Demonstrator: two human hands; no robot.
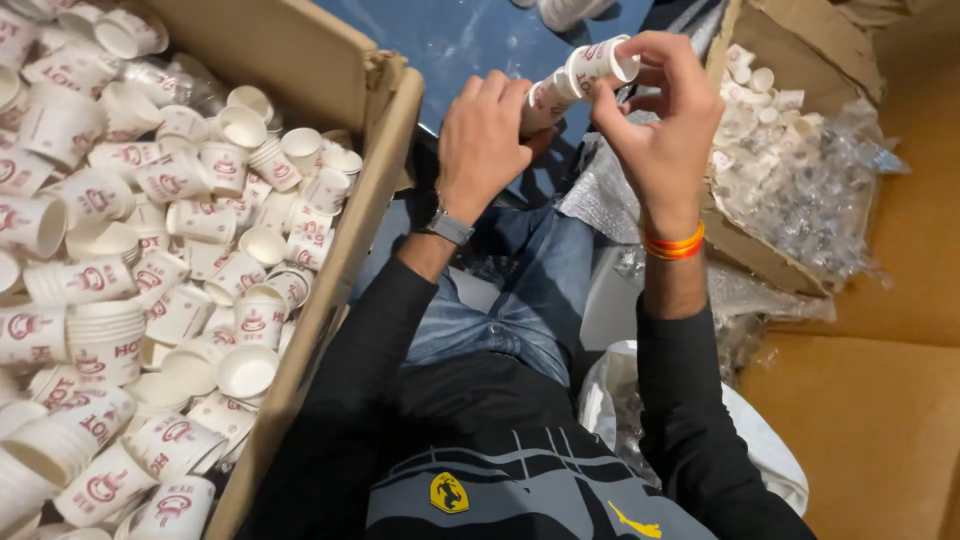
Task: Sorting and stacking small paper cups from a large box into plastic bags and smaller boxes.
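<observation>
A short stack of small white paper cups with red print (585, 72) is held up in front of me, lying sideways. My left hand (485, 140), with a grey watch on its wrist, grips the stack's lower end. At the open end, my right hand (660, 120) pinches the outermost cup's rim with its fingertips. An orange band circles the right wrist. Both arms are in black sleeves, above my jeans-clad lap.
A big cardboard box (345, 250) on my left is full of loose white paper cups with red print (160, 260). Another cardboard box (800, 50) at the right holds small white cups and clear plastic wrap (810, 200). A white plastic bag (610, 400) lies by my right side.
</observation>
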